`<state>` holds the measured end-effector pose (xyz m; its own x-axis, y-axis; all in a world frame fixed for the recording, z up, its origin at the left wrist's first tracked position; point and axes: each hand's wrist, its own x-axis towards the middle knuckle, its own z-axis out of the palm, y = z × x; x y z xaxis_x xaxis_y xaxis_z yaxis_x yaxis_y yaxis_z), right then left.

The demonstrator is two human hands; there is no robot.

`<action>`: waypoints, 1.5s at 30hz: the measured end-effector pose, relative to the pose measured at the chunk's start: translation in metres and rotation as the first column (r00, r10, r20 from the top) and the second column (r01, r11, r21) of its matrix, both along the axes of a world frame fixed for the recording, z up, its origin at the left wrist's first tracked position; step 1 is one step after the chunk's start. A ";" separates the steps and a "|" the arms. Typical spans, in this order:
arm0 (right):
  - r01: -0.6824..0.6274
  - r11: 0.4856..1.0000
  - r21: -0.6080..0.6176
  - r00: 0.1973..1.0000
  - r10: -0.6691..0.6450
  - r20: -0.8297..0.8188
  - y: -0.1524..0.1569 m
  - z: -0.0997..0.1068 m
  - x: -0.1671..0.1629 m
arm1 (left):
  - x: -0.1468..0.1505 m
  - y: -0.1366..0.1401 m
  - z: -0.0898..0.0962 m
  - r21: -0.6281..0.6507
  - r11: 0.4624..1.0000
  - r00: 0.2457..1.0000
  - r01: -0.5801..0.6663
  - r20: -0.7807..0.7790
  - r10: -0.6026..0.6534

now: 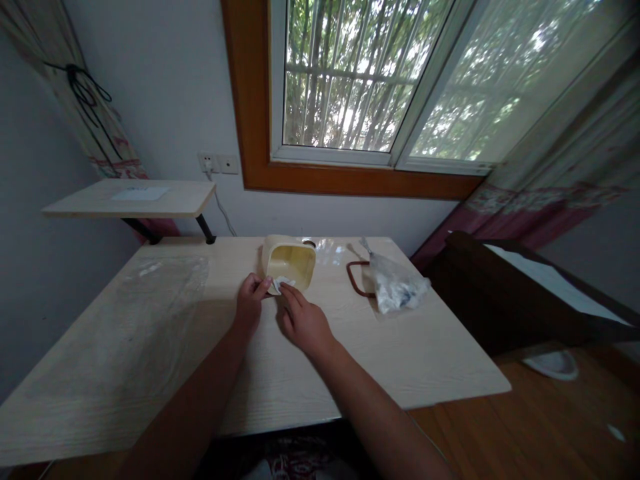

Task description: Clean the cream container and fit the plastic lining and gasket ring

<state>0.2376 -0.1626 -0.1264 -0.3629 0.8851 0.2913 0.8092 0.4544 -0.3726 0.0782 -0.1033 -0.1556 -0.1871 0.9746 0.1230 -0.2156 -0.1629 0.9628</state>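
A cream-yellow plastic container (290,261) lies tipped on the table, its open mouth turned towards me. My left hand (250,303) grips its lower left corner, thumb at the rim. Fingers of my right hand (306,323) press a crumpled white tissue (283,283) against the inside of the near rim. The tissue reaches across to my left thumb and is partly covered by my fingers. Right of the container is a reddish-brown rounded frame (356,280), partly under a knotted clear plastic bag (397,283) with unclear contents.
Clear plastic sheeting (160,313) covers the left of the pale wooden table (420,367). A small raised shelf (135,200) stands at the back left with a paper on it. Behind the table are the wall and window. Dark furniture (525,300) stands to the right.
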 end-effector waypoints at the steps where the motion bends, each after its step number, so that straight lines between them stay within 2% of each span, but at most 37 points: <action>1: -0.024 1.000 0.004 1.000 0.024 -0.017 0.000 0.000 0.000 | 0.000 0.000 0.000 0.000 1.000 1.000 -0.013 -0.015 0.013; 4: -0.068 0.997 0.019 0.996 0.069 -0.054 0.000 -0.001 0.000 | 0.001 0.000 0.000 0.000 0.999 0.998 -0.045 -0.035 0.045; 8: -0.062 0.998 0.024 0.996 0.063 -0.058 0.000 -0.002 0.001 | 0.002 0.000 -0.001 0.012 0.999 0.998 -0.050 -0.034 0.051; 22: 0.162 0.987 -0.011 0.983 -0.160 0.093 0.006 -0.001 0.013 | -0.001 0.004 -0.006 0.023 0.999 0.998 -0.045 -0.046 0.046; 26: 0.102 0.995 -0.007 0.994 -0.102 0.025 0.006 -0.003 0.011 | -0.001 0.003 -0.006 0.020 1.000 0.998 -0.024 -0.058 0.025; 33: -0.102 0.994 0.040 0.986 0.106 -0.128 0.005 -0.009 0.006 | 0.000 0.001 -0.007 0.027 1.000 0.997 -0.012 -0.080 0.014; 36: -0.130 0.990 0.050 0.980 0.136 -0.148 0.005 -0.009 0.006 | 0.001 0.000 -0.006 0.035 0.999 0.997 -0.012 -0.077 0.015; 40: -0.084 0.996 0.043 0.988 0.089 -0.129 0.005 -0.006 0.010 | 0.002 0.000 -0.005 0.030 0.999 0.997 -0.023 -0.073 0.025; 45: 0.065 0.998 0.013 0.997 -0.064 -0.041 0.006 -0.002 0.015 | 0.001 0.001 -0.005 0.025 0.997 0.993 -0.069 -0.099 0.071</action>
